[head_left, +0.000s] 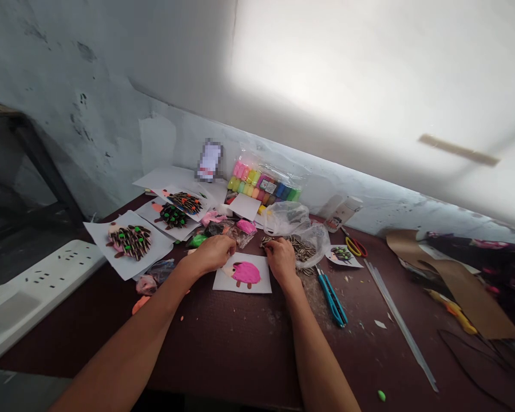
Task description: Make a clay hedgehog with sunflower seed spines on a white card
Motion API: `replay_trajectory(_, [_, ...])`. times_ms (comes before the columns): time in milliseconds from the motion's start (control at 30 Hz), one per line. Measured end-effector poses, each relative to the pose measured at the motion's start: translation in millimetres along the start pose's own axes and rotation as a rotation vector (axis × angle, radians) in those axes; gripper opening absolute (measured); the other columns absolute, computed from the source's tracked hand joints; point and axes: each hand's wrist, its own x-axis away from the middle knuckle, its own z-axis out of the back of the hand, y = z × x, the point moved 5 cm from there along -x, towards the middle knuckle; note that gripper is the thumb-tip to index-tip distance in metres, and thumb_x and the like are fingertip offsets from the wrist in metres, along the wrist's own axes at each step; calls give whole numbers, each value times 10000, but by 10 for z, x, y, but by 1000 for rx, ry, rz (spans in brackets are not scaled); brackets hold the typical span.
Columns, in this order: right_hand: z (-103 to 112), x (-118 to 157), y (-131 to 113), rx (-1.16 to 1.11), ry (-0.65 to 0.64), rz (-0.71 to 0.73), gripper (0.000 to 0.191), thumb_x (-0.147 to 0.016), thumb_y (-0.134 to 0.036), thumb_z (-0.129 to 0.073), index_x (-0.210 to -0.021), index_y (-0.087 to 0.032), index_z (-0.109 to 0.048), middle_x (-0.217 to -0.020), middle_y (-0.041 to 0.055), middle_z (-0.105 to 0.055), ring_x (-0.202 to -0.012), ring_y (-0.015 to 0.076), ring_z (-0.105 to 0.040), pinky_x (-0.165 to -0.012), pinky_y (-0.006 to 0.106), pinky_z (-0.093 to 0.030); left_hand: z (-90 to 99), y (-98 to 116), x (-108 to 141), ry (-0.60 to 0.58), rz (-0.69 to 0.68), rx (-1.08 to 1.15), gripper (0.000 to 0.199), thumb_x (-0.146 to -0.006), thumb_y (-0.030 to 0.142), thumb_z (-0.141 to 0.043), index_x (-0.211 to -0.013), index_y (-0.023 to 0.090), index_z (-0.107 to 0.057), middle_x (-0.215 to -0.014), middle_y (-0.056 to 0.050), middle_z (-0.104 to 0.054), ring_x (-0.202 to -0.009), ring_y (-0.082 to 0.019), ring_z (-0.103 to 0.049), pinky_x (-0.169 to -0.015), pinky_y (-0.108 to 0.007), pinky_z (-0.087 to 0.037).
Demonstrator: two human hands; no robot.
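A white card (264, 283) lies before me with a pink clay hedgehog (246, 273) on it, brown feet at its lower edge. My left hand (214, 252) is over the card's upper left corner, its fingers curled together; what they hold, if anything, is too small to make out. Past the card's right edge, my right hand (282, 257) has its fingers bent and closed at striped sunflower seeds (302, 249). These spill from a clear plastic bag (321, 240). Bags of clay, one with a bright pink lump (246, 226), lie just beyond my left hand.
Seed-covered hedgehog cards (131, 241) lie at left by a white power strip (55, 280). A pack of coloured clay (264, 183) and a blurred phone (209, 160) stand behind. At right are a teal utility knife (332, 297), scissors (356, 246), glue sticks (401, 326) and a yellow glue gun (452, 312).
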Motion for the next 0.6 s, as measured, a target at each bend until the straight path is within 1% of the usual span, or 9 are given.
replay_trajectory(133, [3,9,-14,0,45,50,168,-888,-187,-555,-885,-189,-723,-916,94,-673,-882,221,-557,-772,296,-359,8,8,7,0,-1,0,262,-774,81,-528,-918,189,-718,-963,-77,-726,-962,-223,-651,-755,-259,-448])
replay_trajectory(267, [72,13,36,-134,167,29,163,-856,-164,-511,-859,-161,-675,-904,96,-675,-870,220,-561,-787,300,-375,3,1,4,2,2,0,256,-779,81,-529,-915,189,-717,-949,-77,-725,-957,-221,-653,-753,-257,-446])
replay_trajectory(333, [107,24,86,-252,203,-2,168,-838,-174,-492,-832,-163,-660,-866,84,-679,-826,210,-570,-762,296,-385,1,-2,4,6,-1,6,250,-782,81,-530,-911,187,-716,-938,-75,-725,-942,-217,-656,-748,-257,-445])
replay_trajectory(367, [115,32,113,-329,201,-22,169,-833,-193,-490,-818,-168,-657,-834,72,-681,-782,199,-573,-735,289,-389,0,-1,5,9,-5,8,247,-783,82,-531,-910,187,-715,-936,-73,-725,-937,-214,-657,-749,-256,-445])
replay_trajectory(467, [106,66,174,-595,154,-72,180,-807,-292,-518,-778,-182,-657,-721,28,-672,-632,159,-548,-633,260,-382,-1,1,8,13,-13,6,247,-785,82,-531,-910,191,-714,-942,-70,-725,-933,-206,-656,-755,-252,-446])
replay_trajectory(533, [91,86,195,-750,129,-92,199,-768,-347,-554,-755,-182,-663,-679,14,-660,-590,143,-529,-589,246,-375,-1,2,9,14,-13,0,252,-784,81,-527,-910,195,-714,-940,-68,-725,-932,-204,-655,-759,-251,-449])
replay_trajectory(600, [68,93,209,-877,109,-118,229,-732,-368,-580,-785,-171,-684,-658,7,-647,-574,133,-513,-563,237,-369,0,2,10,11,-8,-3,253,-783,83,-527,-909,197,-715,-940,-68,-725,-932,-207,-656,-757,-253,-451])
